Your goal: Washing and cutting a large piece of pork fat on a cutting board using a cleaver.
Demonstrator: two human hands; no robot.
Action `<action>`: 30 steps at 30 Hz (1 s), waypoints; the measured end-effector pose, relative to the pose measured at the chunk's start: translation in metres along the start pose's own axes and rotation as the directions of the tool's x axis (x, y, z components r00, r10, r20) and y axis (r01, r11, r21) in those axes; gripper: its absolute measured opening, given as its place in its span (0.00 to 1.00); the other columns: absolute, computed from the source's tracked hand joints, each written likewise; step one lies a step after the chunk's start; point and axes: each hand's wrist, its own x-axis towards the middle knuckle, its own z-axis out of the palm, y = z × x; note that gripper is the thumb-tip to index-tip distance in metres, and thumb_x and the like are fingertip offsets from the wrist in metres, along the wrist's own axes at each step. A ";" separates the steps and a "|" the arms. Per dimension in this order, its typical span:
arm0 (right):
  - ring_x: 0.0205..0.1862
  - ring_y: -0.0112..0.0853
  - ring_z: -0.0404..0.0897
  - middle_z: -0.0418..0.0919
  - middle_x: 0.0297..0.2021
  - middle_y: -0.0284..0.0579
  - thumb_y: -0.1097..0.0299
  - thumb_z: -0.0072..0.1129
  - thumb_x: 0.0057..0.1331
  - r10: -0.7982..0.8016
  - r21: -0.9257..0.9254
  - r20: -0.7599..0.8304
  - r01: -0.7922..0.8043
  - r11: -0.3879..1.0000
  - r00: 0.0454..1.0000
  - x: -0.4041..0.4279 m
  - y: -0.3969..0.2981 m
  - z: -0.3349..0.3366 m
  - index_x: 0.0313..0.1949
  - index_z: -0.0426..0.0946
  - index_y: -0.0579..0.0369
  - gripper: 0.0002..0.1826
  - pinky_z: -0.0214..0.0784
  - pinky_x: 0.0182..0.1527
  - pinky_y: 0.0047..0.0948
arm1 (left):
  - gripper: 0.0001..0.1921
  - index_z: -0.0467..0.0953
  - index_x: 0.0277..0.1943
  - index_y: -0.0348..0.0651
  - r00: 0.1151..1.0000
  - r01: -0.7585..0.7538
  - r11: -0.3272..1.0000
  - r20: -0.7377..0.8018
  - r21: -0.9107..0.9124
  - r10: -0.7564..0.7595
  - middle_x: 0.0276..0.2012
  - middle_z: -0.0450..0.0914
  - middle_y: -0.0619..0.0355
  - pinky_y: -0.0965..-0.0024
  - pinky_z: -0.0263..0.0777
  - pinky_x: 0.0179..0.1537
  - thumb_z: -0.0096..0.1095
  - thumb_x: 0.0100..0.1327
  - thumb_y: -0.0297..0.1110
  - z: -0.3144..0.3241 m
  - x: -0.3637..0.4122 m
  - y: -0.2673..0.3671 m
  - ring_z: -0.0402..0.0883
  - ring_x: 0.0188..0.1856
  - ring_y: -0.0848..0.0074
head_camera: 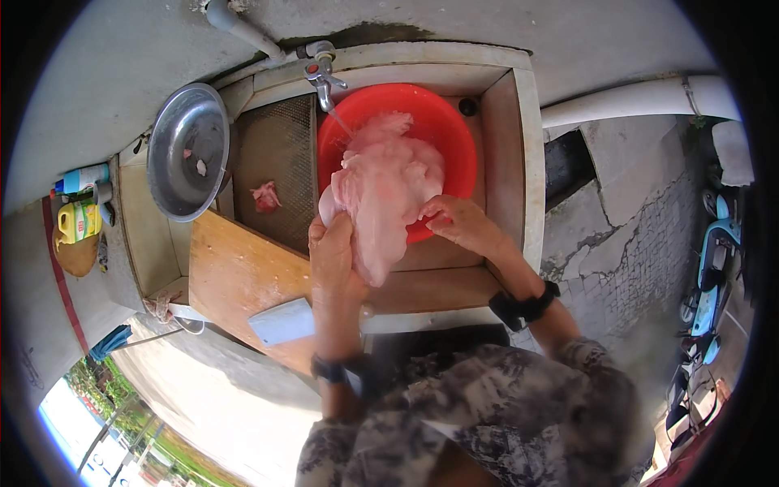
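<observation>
A large, floppy piece of pale pink raw meat (389,189) hangs over a red plastic basin (459,140). My left hand (335,255) grips its near left side, the thumb lying on top. At the meat's right edge is my right hand (459,222), fingers curled; whether they pinch the meat is unclear. A thin stream of water runs from the metal tap (324,91) into the basin, beside the meat's far end. The basin stands inside a tiled sink (508,152). Much of the basin's inside is hidden by the meat.
A wooden board (243,262) bridges the sink's near left corner, with a cleaver (281,322) on it. Left of the tap, a metal bowl (188,152) holds small scraps. One meat scrap (266,197) lies on the textured sink panel (274,146). Bottles (79,220) stand far left.
</observation>
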 end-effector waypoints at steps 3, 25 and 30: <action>0.43 0.34 0.77 0.76 0.41 0.49 0.72 0.56 0.58 -0.057 0.022 0.016 0.057 0.998 0.998 -0.004 -0.004 0.006 0.45 0.73 0.58 0.14 0.70 0.45 0.30 | 0.15 0.73 0.46 0.31 0.996 0.006 1.000 -0.094 0.007 -0.005 0.39 0.79 0.51 0.68 0.76 0.42 0.42 0.57 0.20 0.008 -0.014 0.005 0.81 0.40 0.70; 0.69 0.44 0.46 0.48 0.68 0.43 0.60 0.72 0.45 -0.346 -0.466 -0.226 0.211 0.859 0.911 0.064 0.043 0.049 0.68 0.45 0.43 0.55 0.47 0.64 0.49 | 0.17 0.70 0.47 0.32 0.990 0.134 0.946 -0.074 0.294 -0.117 0.36 0.75 0.55 0.74 0.74 0.38 0.45 0.53 0.21 0.029 -0.086 0.028 0.76 0.35 0.78; 0.66 0.39 0.54 0.60 0.63 0.42 0.61 0.70 0.48 -0.283 -0.099 -0.080 0.275 0.956 0.956 0.087 0.035 0.047 0.66 0.55 0.45 0.47 0.51 0.63 0.44 | 0.18 0.70 0.48 0.33 0.980 0.197 0.905 -0.057 0.376 -0.189 0.37 0.75 0.54 0.74 0.73 0.37 0.44 0.52 0.20 0.040 -0.093 0.047 0.76 0.37 0.77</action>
